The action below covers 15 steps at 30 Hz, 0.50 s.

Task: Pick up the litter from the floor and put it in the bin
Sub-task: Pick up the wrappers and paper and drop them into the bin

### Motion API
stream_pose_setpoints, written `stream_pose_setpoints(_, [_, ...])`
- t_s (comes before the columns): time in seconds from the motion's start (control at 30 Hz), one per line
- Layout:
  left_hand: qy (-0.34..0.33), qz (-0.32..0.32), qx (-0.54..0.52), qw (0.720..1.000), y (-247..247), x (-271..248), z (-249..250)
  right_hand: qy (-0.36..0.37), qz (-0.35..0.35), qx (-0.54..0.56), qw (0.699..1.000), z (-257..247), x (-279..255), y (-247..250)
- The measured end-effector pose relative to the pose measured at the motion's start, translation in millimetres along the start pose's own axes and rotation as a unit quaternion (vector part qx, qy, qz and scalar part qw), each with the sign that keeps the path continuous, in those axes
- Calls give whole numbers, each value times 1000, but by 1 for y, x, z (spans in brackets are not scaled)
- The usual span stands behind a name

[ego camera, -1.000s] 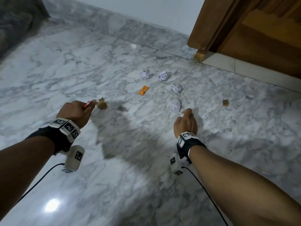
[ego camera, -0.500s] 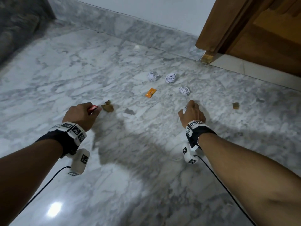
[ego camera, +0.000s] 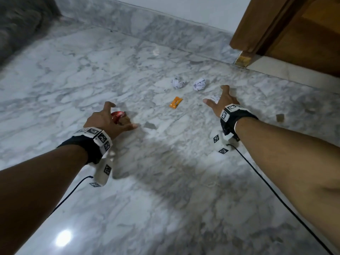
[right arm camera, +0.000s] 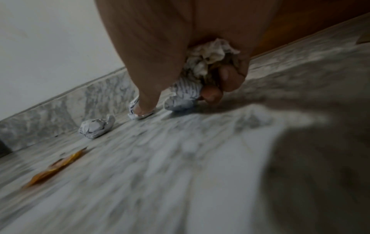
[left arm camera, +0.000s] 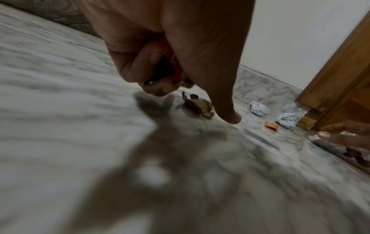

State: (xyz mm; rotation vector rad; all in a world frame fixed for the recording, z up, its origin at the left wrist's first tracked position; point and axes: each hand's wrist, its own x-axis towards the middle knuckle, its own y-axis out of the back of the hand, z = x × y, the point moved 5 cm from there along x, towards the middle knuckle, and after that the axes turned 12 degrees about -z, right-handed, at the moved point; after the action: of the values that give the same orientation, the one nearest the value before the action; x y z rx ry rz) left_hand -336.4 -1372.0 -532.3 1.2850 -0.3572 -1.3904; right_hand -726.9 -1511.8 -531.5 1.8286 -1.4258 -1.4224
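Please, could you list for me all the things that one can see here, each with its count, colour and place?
paper balls: 2, white with print, on the floor near the skirting, apart from each other
orange wrapper: 1, orange, flat on the floor between the hands
dry leaf: 1, brown, on the floor just ahead of the left fingers
brown scrap: 1, brown, on the floor right of the right wrist
red wrapper: 1, red, in the left grip
held paper: count unclear, white, crumpled, in the right grip
floor: 1, grey-white marble
door: 1, brown wood, far right
left hand: 1, low over the floor
right hand: 1, low, near the paper balls
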Motion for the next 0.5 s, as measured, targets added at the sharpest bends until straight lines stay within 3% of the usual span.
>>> stream_pose_setpoints(0.13, [-22, 33, 16, 999, -6, 11, -5, 44, 28, -42, 998, 1, 7, -10])
stream_pose_setpoints(0.33, [-55, 86, 69, 992, -11, 6, -1, 37, 52, -59, 996, 4, 10, -12])
stream_pose_setpoints(0.5, [-61, 88, 16, 994, -9, 10, -1, 39, 58, -121, 990, -6, 11, -5])
